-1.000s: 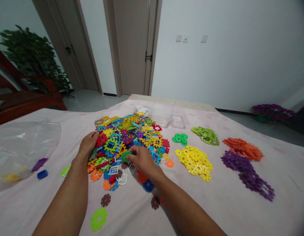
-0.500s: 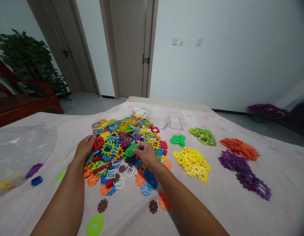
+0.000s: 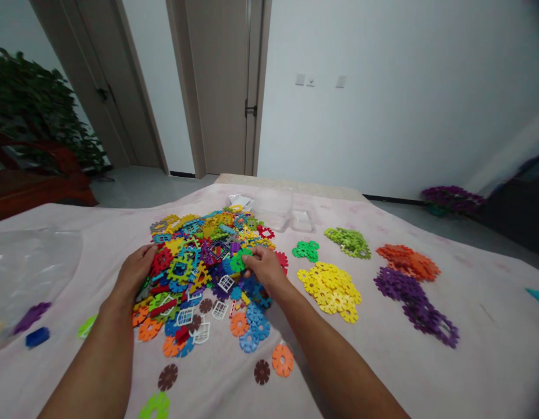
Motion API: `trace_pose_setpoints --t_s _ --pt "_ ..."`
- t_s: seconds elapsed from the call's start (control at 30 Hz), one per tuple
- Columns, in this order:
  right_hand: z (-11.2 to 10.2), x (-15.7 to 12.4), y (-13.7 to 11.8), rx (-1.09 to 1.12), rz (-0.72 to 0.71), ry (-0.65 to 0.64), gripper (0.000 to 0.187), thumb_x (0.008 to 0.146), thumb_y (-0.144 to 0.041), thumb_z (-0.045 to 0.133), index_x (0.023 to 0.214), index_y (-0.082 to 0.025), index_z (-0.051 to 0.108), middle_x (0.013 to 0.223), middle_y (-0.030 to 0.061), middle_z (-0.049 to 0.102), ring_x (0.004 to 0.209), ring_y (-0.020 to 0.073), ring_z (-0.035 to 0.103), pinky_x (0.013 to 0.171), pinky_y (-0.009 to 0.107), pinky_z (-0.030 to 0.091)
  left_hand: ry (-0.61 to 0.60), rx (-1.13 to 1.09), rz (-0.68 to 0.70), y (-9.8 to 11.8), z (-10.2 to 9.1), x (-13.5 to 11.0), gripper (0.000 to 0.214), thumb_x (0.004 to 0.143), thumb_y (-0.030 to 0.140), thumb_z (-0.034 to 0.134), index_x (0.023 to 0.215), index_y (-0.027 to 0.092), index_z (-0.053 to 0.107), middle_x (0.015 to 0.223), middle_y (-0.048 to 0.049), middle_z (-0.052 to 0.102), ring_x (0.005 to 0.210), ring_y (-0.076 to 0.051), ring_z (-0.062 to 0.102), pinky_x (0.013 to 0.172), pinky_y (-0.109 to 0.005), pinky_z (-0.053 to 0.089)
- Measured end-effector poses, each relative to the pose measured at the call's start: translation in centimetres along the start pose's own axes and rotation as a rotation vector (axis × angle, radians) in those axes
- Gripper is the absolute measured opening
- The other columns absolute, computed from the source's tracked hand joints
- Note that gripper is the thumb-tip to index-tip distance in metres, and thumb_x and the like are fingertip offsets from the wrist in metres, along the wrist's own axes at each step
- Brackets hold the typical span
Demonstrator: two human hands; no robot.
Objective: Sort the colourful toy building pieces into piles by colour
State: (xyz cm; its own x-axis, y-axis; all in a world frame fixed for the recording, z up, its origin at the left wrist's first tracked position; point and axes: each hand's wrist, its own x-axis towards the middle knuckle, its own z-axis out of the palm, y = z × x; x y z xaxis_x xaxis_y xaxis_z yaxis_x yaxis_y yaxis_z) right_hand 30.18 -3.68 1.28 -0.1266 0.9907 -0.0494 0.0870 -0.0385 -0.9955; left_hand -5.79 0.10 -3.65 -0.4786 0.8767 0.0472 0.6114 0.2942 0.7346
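Note:
A heap of mixed plastic building pieces [image 3: 199, 244] in many colours lies on the cloth in front of me. My right hand [image 3: 268, 270] is over the heap's right side, thumb and fingers pinching a green snowflake disc [image 3: 240, 261]. At the heap's left edge rests my left hand [image 3: 137, 269], cupped against the pieces beside a red gear-shaped piece [image 3: 162, 262]; its fingertips are partly hidden. To the right of the heap lie a small pile of green discs [image 3: 305, 251] and a larger pile of yellow discs [image 3: 330, 290].
Lime discs [image 3: 348, 241], orange discs [image 3: 407, 262] and purple discs [image 3: 415, 305] form piles farther right. Clear plastic containers [image 3: 273, 206] stand behind the heap. A transparent bag [image 3: 31, 273] lies at left, near a blue piece [image 3: 38, 337]. Loose brown discs [image 3: 167, 377] lie nearer me.
My right hand has shifted slightly right across the heap, still holding the green disc. My left hand stays at the heap's left edge. The view has turned a little to the right.

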Motion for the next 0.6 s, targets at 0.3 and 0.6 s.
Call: trace_pose_setpoints --t_s 0.3,0.6 --pt "-14.2 2.6 1.0 -0.504 -0.004 0.492 0.024 0.082 -0.029 0.065 0.101 -0.017 0.073 0.086 0.0049 0.077 0.08 0.0196 0.07 0.072 0.029 0.053 0.0 0.09 -0.02 -1.8 0.5 1.9 0.053 0.09 0.055 0.045 0.12 0.02 0.071 0.127 -0.0124 0.073 0.117 -0.034 0.064 0.104 -0.047 0.048" --pt "-17.1 1.0 0.3 -0.906 0.018 0.537 0.033 0.092 -0.028 0.057 0.118 -0.02 0.075 0.125 0.0098 0.072 0.114 0.0235 0.065 0.096 0.033 0.046 -0.021 0.156 -0.051 -1.3 0.2 2.0 0.058 0.089 0.057 0.041 0.122 0.02 0.07 0.127 -0.012 0.073 0.116 -0.033 0.065 0.104 -0.044 0.049"
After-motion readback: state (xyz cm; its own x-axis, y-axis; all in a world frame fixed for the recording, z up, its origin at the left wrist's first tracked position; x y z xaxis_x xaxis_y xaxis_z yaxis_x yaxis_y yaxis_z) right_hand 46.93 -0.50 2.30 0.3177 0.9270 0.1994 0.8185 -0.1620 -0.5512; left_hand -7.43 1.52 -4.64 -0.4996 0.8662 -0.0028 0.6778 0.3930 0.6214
